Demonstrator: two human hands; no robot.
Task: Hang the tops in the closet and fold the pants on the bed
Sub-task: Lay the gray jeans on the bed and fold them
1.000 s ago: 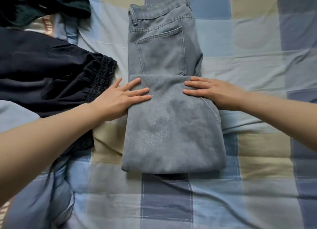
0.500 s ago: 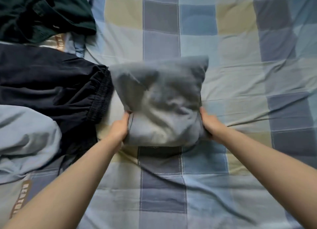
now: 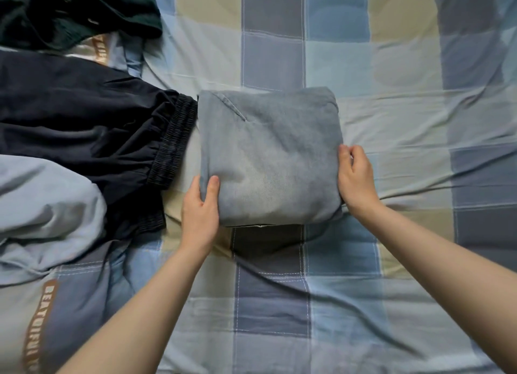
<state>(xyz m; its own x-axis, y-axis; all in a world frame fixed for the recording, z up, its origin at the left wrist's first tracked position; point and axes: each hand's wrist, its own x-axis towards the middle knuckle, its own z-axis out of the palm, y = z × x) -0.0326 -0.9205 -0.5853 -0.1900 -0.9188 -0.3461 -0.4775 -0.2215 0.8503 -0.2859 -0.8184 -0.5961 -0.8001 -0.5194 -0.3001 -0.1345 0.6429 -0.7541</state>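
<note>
The grey-blue jeans (image 3: 268, 155) lie folded into a compact square in the middle of the checked bed (image 3: 391, 65). My left hand (image 3: 200, 208) grips the bundle's near left corner, thumb on top and fingers underneath. My right hand (image 3: 355, 177) holds the right edge, fingers curled round it. The bundle's near edge is lifted a little off the sheet. To its left lie dark navy pants (image 3: 84, 121) with an elastic waistband touching the jeans.
A dark green garment (image 3: 75, 12) is heaped at the far left corner. A light blue top with brown lettering (image 3: 42, 233) lies at the near left. Checked sheet spreads to the right and towards me.
The jeans went from a long half-fold with the waistband showing to a compact square. My hands moved from pressing flat on top to gripping the bundle's left and right edges.
</note>
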